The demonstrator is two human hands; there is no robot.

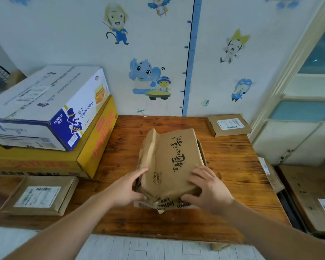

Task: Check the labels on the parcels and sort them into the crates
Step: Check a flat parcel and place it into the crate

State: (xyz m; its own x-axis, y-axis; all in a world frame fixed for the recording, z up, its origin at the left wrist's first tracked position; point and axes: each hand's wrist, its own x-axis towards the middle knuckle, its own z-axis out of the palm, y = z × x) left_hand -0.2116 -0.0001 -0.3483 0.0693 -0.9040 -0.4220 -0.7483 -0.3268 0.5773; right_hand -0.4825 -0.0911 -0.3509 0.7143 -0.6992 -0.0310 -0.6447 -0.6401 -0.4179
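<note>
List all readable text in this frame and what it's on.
"HORSH": white-and-blue carton, left stack.
"100", "90", "80": blue height chart on the wall, faint.
Brown parcel between left hand and right hand: rotated black brush characters, unreadable to me.
Yellow carton: red print blurred.
Shipping labels on front-left flat parcel and back-right flat parcel: too small.

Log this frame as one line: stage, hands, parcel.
stage: checking brown parcel | left hand: flat against its left side | right hand: grips its near right corner | parcel on wooden table, label not visible
</note>
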